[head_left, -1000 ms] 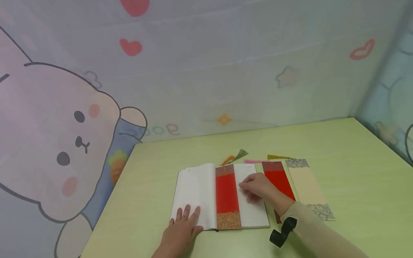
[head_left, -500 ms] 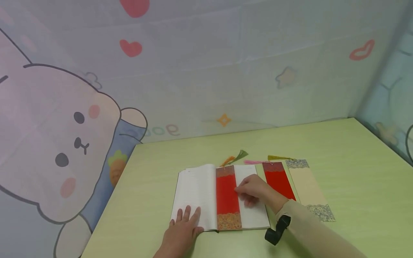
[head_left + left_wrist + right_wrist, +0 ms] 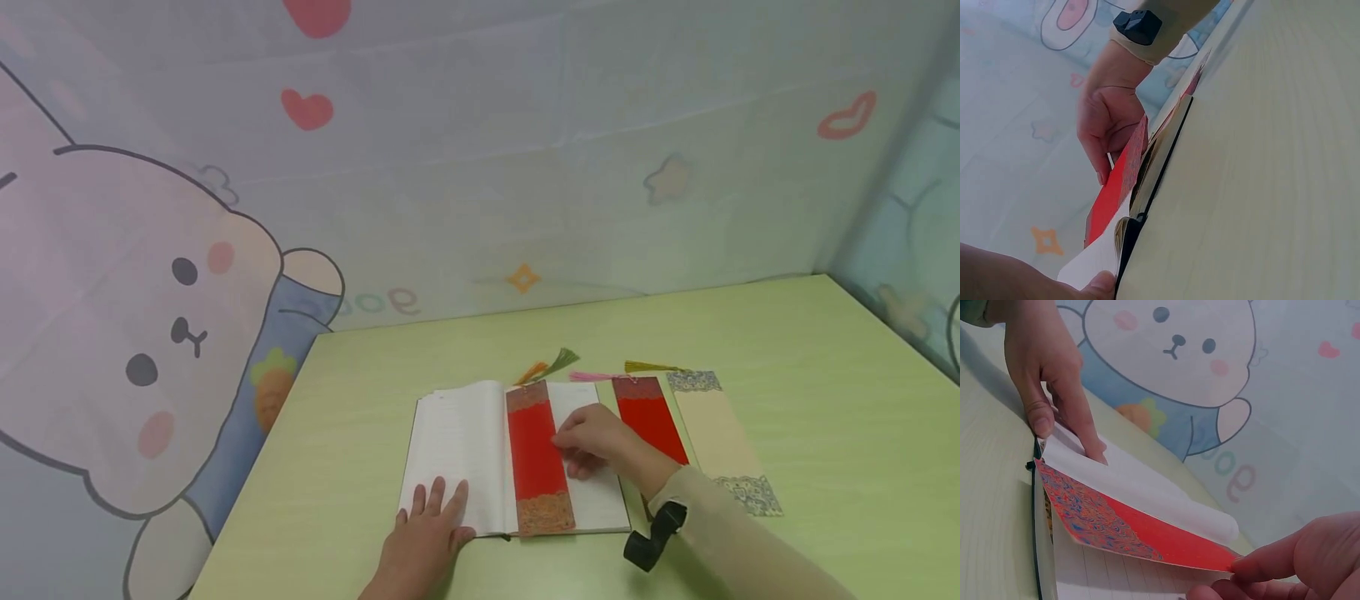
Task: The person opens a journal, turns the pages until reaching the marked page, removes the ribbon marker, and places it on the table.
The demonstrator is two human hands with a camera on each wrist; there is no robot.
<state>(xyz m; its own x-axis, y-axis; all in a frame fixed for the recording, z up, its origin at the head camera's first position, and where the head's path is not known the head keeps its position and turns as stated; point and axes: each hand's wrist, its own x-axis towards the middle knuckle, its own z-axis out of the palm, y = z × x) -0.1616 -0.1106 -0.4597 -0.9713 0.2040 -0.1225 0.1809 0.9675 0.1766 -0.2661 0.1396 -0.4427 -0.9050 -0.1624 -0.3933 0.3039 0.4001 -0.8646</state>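
An open notebook (image 3: 459,450) with white lined pages lies on the table. My left hand (image 3: 422,542) rests on its left page with straight fingers, thumb at the lower edge. On the right page is a red bookmark (image 3: 537,454) with patterned ends. My right hand (image 3: 596,437) pinches its right edge between thumb and fingers. In the right wrist view that bookmark (image 3: 1160,534) tilts up, its held edge raised off the ruled page. The left wrist view also shows the bookmark (image 3: 1110,194) lifted at the right hand (image 3: 1113,119).
Right of the notebook lie a second red bookmark (image 3: 651,421) and a cream bookmark (image 3: 716,429) with patterned ends. Orange (image 3: 532,372), green (image 3: 561,360), pink (image 3: 592,377) and yellow tassels (image 3: 652,367) lie along the back. A printed cloth (image 3: 480,167) hangs behind the table (image 3: 825,400).
My right hand has moved left to the bookmark's edge and taken hold of it. The bookmark has shifted slightly right, away from the notebook's fold. The left hand has stayed in place.
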